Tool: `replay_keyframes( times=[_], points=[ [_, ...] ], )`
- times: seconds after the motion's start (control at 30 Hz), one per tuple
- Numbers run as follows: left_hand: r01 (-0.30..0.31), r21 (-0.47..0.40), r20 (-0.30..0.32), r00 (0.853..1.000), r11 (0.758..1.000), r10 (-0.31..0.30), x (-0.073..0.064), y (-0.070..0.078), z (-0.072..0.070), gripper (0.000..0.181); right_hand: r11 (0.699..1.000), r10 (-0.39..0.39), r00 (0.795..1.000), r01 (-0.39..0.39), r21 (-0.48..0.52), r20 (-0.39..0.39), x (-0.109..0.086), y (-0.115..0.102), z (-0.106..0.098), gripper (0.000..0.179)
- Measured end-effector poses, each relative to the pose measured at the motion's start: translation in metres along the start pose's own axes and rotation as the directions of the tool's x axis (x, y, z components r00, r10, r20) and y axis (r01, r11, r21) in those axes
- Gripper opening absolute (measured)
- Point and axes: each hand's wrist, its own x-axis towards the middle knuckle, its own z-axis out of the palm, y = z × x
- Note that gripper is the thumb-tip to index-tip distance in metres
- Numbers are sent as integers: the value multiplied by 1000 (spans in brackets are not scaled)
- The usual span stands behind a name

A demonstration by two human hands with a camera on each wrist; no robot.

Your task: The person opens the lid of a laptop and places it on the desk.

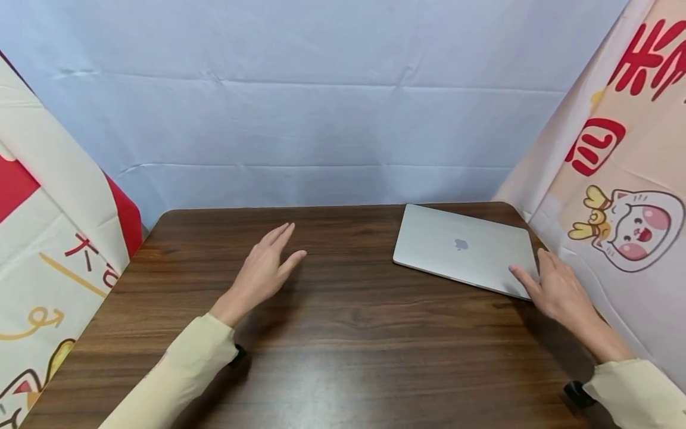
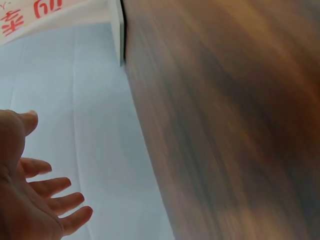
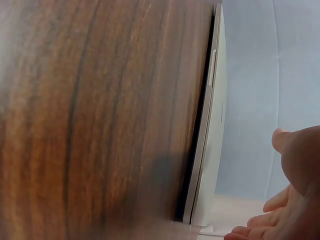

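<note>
1 closed, silver, rectangular metal laptop [image 1: 463, 256] is pictured near the far right corner of the dark-brown, wood-grain desk [image 1: 343, 339]. A bare right hand [image 1: 560, 292] is held at its right end, a bare left hand [image 1: 261, 271] above the desk's left half, fingers outstretched, thumbs apart.

in the head view, the left forearm [image 1: 174, 366] extends from between seven and eight o'clock, the left hand [image 1: 258, 273] relaxed, fingers [image 1: 277, 237] reaching toward one o'clock, thumb [image 1: 292, 262] toward two. the right forearm [image 1: 601, 341] extends from four o'clock, the right hand [image 1: 560, 290] loose-fingered, pointing at eleven, its thumb [image 1: 525, 280] spread toward ten.
</note>
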Motion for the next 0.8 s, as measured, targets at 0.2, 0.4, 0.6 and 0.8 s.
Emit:
replay_keyframes(
  times=[0.2,0.4,0.6,0.8],
  points=[
    [18,-90,5,1000,996,-18,25,17,18,67,998,56,998,-56,17,13,5,2,-3,90],
    [32,-155,33,999,987,-27,47,33,36,65,994,107,993,-109,33,38,10,6,-3,92],
    [56,-249,64,997,967,-42,66,47,55,63,991,119,991,-122,55,58,19,13,-4,91],
    [111,-322,91,992,940,-86,86,60,72,62,982,164,981,-173,77,108,27,20,-2,92]
  ],
)
